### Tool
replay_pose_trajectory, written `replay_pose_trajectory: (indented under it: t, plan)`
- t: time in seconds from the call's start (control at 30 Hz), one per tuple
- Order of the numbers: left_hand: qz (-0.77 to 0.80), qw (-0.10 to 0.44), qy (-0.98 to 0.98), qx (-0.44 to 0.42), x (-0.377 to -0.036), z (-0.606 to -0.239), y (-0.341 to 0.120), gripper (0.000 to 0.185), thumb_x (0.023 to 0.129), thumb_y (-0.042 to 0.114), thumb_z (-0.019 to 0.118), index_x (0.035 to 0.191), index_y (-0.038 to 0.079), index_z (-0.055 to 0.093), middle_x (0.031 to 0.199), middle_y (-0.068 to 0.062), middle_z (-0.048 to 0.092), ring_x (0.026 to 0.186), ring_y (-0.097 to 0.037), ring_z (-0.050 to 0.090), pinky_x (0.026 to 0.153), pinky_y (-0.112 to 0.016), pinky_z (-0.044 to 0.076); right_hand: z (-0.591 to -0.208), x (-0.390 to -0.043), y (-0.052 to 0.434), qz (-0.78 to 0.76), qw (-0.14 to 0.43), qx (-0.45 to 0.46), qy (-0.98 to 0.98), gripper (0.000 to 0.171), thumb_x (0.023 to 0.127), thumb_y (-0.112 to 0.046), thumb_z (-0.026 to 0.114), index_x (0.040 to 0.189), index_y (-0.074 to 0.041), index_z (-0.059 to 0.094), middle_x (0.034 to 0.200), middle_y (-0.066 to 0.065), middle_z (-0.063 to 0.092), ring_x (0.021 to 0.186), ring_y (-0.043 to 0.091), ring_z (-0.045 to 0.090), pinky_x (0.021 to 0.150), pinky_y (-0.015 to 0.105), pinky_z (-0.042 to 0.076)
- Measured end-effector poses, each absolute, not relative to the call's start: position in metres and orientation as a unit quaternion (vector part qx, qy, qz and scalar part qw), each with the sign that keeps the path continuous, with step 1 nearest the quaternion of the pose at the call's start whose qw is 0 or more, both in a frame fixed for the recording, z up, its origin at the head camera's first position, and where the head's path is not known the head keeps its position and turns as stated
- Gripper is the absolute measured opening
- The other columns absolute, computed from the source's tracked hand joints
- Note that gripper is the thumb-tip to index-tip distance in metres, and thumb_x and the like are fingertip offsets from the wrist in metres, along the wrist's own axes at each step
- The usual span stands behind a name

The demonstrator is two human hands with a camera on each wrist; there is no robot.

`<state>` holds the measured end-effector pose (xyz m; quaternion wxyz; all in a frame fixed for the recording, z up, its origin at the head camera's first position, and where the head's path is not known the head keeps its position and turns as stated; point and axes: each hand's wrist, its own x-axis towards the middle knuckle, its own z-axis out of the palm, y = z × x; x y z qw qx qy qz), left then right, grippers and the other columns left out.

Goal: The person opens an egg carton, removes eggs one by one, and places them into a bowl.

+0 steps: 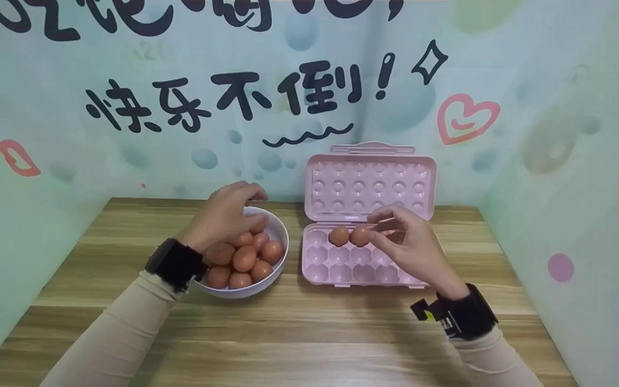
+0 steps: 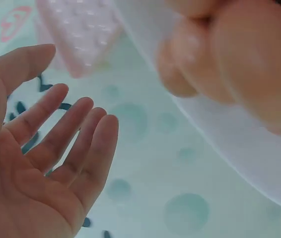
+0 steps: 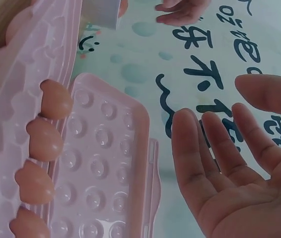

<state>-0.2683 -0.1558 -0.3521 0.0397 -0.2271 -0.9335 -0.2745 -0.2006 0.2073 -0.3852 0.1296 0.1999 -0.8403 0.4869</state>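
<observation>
**Operator:** Eggs [image 1: 242, 257], brown, fill a white bowl [image 1: 277, 279] on the wooden counter [image 1: 309, 328]. My left hand [image 1: 227, 214] hovers over them, fingers relaxed and spread, holding nothing.

**Listener:** And the other hand?

**Operator:** My right hand [image 1: 414, 244] is over a pink egg tray [image 1: 342, 266] just right of the bowl, fingers loosely straight, palm empty. In the head view two eggs [image 1: 349, 236] show in the tray's back row, just beside my fingertips; the right wrist view shows four in a row. The tray's dimpled lid [image 1: 371, 183] stands open behind it, against the wall.

**Listener:** Anything in the way?

**Operator:** My right hand covers part of the tray's right side. Pale blue walls [image 1: 567, 161] enclose the counter on three sides.

**Listener:** Any writing?

**Operator:** Black Chinese characters on the back wall read "快乐不倒!" [image 1: 223, 99], with a pink heart [image 1: 466, 118] to their right. A line above is cut off.
</observation>
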Motion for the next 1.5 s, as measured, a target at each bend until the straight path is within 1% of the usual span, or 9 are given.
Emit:
replay_pose_trajectory:
  t: [0.23, 0.47, 0.63, 0.77, 0.87, 0.93, 1.1, 1.3, 1.5]
  plan:
    - [-0.278, 0.098, -0.915, -0.274, -0.242, -0.351, -0.132, 0.031, 0.095, 0.020, 0.076, 0.125, 0.014, 0.071, 0.127, -0.005, 0.068, 0.119, -0.027, 0.059, 0.109, -0.049, 0.047, -0.376, -0.216, 0.209, 0.409, 0.117, 0.254, -0.869, 0.033, 0.094, -0.008, 0.081, 0.124, -0.003, 0.068, 0.120, 0.010, 0.071, 0.104, 0.028, 0.076, 0.086, 0.036, 0.064]
    - [-0.298, 0.148, -0.891, -0.309, -0.225, -0.361, -0.116, 0.030, 0.095, 0.025, 0.080, 0.122, 0.014, 0.072, 0.125, -0.001, 0.068, 0.115, -0.025, 0.062, 0.101, -0.040, 0.051, -0.372, -0.237, 0.208, 0.319, 0.124, 0.301, -0.890, 0.038, 0.090, -0.003, 0.079, 0.126, -0.002, 0.069, 0.124, 0.014, 0.070, 0.109, 0.030, 0.070, 0.094, 0.042, 0.061]
    - [-0.312, 0.148, -0.886, -0.310, -0.222, -0.375, -0.105, 0.028, 0.095, 0.027, 0.080, 0.121, 0.017, 0.073, 0.123, 0.000, 0.070, 0.106, -0.024, 0.066, 0.095, -0.041, 0.050, -0.375, -0.253, 0.201, 0.267, 0.109, 0.306, -0.907, 0.041, 0.087, -0.004, 0.081, 0.127, -0.005, 0.070, 0.122, 0.011, 0.070, 0.110, 0.030, 0.067, 0.097, 0.043, 0.057]
    - [-0.329, 0.160, -0.872, -0.324, -0.220, -0.385, -0.099, 0.026, 0.095, 0.025, 0.081, 0.119, 0.018, 0.073, 0.118, 0.001, 0.072, 0.097, -0.023, 0.066, 0.091, -0.041, 0.047, -0.383, -0.265, 0.192, 0.234, 0.094, 0.326, -0.911, 0.043, 0.086, -0.004, 0.081, 0.128, -0.004, 0.070, 0.123, 0.015, 0.069, 0.110, 0.035, 0.066, 0.097, 0.049, 0.056]
    - [-0.343, 0.161, -0.864, -0.333, -0.219, -0.391, -0.097, 0.027, 0.096, 0.023, 0.080, 0.120, 0.016, 0.073, 0.118, 0.002, 0.071, 0.095, -0.019, 0.063, 0.088, -0.039, 0.052, -0.389, -0.272, 0.184, 0.221, 0.078, 0.337, -0.912, 0.042, 0.086, -0.005, 0.082, 0.126, -0.002, 0.071, 0.122, 0.019, 0.069, 0.112, 0.038, 0.066, 0.099, 0.051, 0.055]
    - [-0.348, 0.159, -0.862, -0.332, -0.219, -0.395, -0.095, 0.027, 0.096, 0.024, 0.079, 0.121, 0.015, 0.073, 0.119, 0.003, 0.070, 0.099, -0.015, 0.062, 0.090, -0.037, 0.054, -0.394, -0.276, 0.179, 0.212, 0.062, 0.334, -0.916, 0.041, 0.087, -0.007, 0.083, 0.125, -0.002, 0.071, 0.121, 0.019, 0.069, 0.112, 0.038, 0.065, 0.100, 0.051, 0.054]
    - [-0.351, 0.144, -0.869, -0.319, -0.219, -0.400, -0.094, 0.028, 0.097, 0.026, 0.079, 0.122, 0.018, 0.072, 0.122, 0.005, 0.069, 0.111, -0.012, 0.062, 0.100, -0.035, 0.051, -0.406, -0.285, 0.171, 0.186, 0.029, 0.316, -0.930, 0.041, 0.088, -0.008, 0.084, 0.127, -0.003, 0.072, 0.119, 0.017, 0.067, 0.108, 0.032, 0.061, 0.097, 0.046, 0.054]
    - [-0.346, 0.133, -0.875, -0.310, -0.221, -0.404, -0.094, 0.028, 0.097, 0.030, 0.079, 0.122, 0.020, 0.072, 0.124, 0.005, 0.069, 0.115, -0.012, 0.062, 0.103, -0.034, 0.050, -0.419, -0.290, 0.166, 0.187, 0.017, 0.324, -0.927, 0.045, 0.083, -0.002, 0.084, 0.127, 0.000, 0.072, 0.115, 0.018, 0.067, 0.102, 0.031, 0.064, 0.091, 0.044, 0.058]
    - [-0.345, 0.122, -0.880, -0.302, -0.222, -0.406, -0.095, 0.028, 0.097, 0.032, 0.079, 0.122, 0.021, 0.072, 0.125, 0.006, 0.068, 0.116, -0.013, 0.062, 0.104, -0.034, 0.049, -0.424, -0.291, 0.157, 0.184, -0.003, 0.297, -0.937, 0.043, 0.082, -0.004, 0.086, 0.124, -0.003, 0.074, 0.116, 0.014, 0.066, 0.102, 0.028, 0.063, 0.092, 0.040, 0.056]
